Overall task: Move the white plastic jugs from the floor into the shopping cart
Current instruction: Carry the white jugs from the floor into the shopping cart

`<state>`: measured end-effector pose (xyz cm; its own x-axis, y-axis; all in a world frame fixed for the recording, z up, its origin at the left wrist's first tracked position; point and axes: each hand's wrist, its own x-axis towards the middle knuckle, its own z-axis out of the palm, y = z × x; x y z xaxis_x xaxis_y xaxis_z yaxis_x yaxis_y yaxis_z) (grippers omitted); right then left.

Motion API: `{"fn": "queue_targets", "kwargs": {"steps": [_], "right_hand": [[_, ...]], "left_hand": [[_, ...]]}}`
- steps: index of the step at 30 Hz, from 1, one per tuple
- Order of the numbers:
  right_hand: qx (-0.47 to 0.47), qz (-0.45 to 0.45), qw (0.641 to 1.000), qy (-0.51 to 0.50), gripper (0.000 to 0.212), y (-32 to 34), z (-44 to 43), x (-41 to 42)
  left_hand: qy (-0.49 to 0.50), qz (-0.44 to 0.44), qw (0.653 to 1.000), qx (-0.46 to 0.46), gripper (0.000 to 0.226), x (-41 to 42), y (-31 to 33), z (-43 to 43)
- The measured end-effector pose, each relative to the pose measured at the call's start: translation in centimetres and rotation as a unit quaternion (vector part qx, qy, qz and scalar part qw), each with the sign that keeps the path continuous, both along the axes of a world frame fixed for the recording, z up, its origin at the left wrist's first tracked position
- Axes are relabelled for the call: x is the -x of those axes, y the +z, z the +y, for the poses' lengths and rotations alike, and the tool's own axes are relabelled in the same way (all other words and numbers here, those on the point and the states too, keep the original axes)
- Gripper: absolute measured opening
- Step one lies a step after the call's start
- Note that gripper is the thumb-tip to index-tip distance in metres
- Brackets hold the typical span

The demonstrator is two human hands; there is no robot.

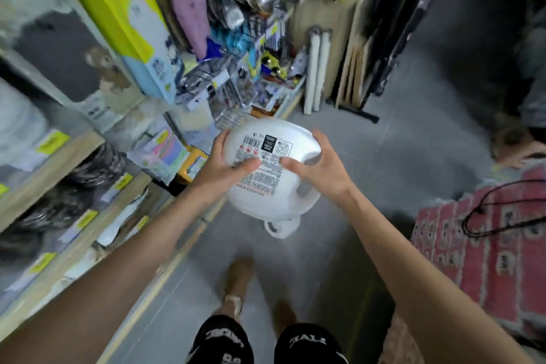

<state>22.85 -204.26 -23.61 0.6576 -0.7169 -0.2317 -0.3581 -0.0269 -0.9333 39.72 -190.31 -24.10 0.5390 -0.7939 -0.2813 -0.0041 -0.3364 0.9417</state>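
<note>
White jug [260,201] held over the floor [399,142].
Left hand [226,167] and right hand [323,170] clasp it, fingers curled round its sides.

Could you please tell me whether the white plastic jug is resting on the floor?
No, the white plastic jug is held up above the grey floor between the left hand and the right hand.

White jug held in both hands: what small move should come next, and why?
Probably turn with it to look for the shopping cart. The white jug is already lifted above the floor, the left hand and right hand grip its sides, and no cart shows in this view.
</note>
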Motion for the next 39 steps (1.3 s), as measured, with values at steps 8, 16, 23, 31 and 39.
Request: {"fn": "queue_targets", "kwargs": {"steps": [8, 16, 23, 31, 39], "right_hand": [[0.108, -0.057, 0.974, 0.188, 0.086, 11.6, 6.7, -4.2], [0.15, -0.172, 0.912, 0.34, 0.093, 21.9, 21.1, -9.3], [0.152, -0.247, 0.861, 0.418, 0.091, 28.1, 38.5, -9.4], [0.123, -0.294, 0.804, 0.502, 0.079, 30.0, 59.4, -6.8], [0.093, -0.294, 0.754, 0.58, 0.073, 28.6, 77.6, -6.7]], "left_hand": [[0.2, -0.08, 0.972, 0.096, 0.102, 2.0, 10.4, 11.6], [0.361, -0.19, 0.903, 0.135, 0.071, 4.4, 20.3, 28.0], [0.446, -0.257, 0.845, 0.145, 0.076, 8.9, 27.0, 45.7], [0.515, -0.316, 0.787, 0.123, 0.087, 15.7, 29.0, 66.0], [0.598, -0.326, 0.726, 0.098, 0.074, 19.4, 26.9, 82.8]]}}
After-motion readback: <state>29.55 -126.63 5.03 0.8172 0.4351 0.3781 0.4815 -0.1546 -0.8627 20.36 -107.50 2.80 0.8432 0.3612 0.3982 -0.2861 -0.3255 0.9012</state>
